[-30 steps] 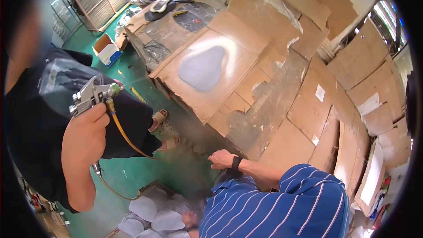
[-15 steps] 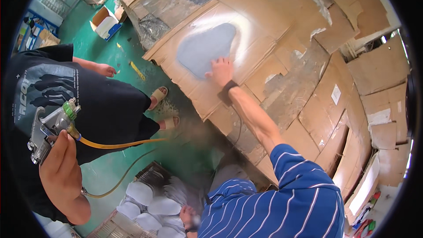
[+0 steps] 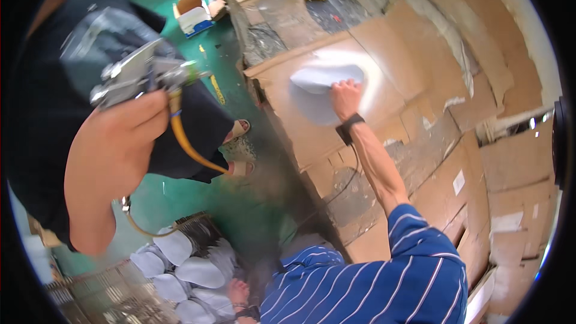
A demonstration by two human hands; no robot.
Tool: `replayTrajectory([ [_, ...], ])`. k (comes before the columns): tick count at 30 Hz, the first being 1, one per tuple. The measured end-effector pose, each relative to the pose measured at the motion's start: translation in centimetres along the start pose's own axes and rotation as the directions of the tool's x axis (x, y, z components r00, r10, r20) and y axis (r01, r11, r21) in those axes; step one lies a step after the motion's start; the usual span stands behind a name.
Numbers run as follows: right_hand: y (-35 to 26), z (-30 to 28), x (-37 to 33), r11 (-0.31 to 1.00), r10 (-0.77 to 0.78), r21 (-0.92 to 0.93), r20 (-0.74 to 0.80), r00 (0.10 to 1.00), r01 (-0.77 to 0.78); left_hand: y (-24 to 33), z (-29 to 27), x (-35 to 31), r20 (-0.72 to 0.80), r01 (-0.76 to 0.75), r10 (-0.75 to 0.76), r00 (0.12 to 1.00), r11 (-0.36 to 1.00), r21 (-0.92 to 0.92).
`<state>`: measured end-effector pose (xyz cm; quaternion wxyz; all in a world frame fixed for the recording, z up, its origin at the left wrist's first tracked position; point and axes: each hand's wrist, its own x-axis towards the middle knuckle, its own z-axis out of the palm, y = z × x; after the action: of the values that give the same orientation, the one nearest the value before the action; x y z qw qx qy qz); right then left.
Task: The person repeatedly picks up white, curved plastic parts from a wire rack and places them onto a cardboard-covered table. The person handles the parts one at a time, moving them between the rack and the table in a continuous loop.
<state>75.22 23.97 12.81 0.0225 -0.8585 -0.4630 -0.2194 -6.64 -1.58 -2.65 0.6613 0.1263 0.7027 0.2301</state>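
Observation:
My right hand [image 3: 346, 97], a black band [image 3: 350, 129] at its wrist, pinches the near edge of a flat rounded grey piece [image 3: 318, 80]. The piece tilts up off the cardboard, its pale face catching the light, above a darker rounded patch [image 3: 316, 105] ringed by white overspray. Down at the lower edge hangs my left hand [image 3: 238, 291], small and slightly blurred. Its fingers are loosely bent and apart, with nothing seen in them, beside a pile of pale rounded pieces [image 3: 201, 271]. Whether it touches the pile I cannot tell.
At the left a co-worker in a black shirt [image 3: 192, 126] holds a metal spray gun [image 3: 141, 75], its yellow hose [image 3: 186, 141] trailing down. Cardboard [image 3: 420, 54] covers the table. A slatted rack [image 3: 114, 291] holds the pale pieces. An open box [image 3: 193, 15] stands on the green floor.
My right hand, flat on the grey piece before, now grips its edge and has tilted it up. The co-worker's spray gun has come up and right. The whole view has shifted.

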Motion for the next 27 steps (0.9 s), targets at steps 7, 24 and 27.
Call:
replayTrajectory([
  [7, -5.6, -22.8, -3.7, 0.972, -0.206, 0.081, -0.149, 0.967, 0.22, 13.7, 15.5, -9.5, 0.325, -0.463, 0.394, 0.86, 0.87, 0.168],
  [24, -41.9, -32.6, -36.2, 0.064, -0.998, 0.86, 0.062, 0.021, 0.506, 7.2, 4.6, -13.5, -0.319, -0.38, 0.236, 0.918, 0.287, -0.879],
  [27, -48.7, -31.8, -40.3, -0.025, -0.999, 0.951, -0.009, -0.053, 0.309, 5.7, -2.3, -12.2, -0.632, -0.682, 0.257, 0.731, 0.234, -0.693],
])
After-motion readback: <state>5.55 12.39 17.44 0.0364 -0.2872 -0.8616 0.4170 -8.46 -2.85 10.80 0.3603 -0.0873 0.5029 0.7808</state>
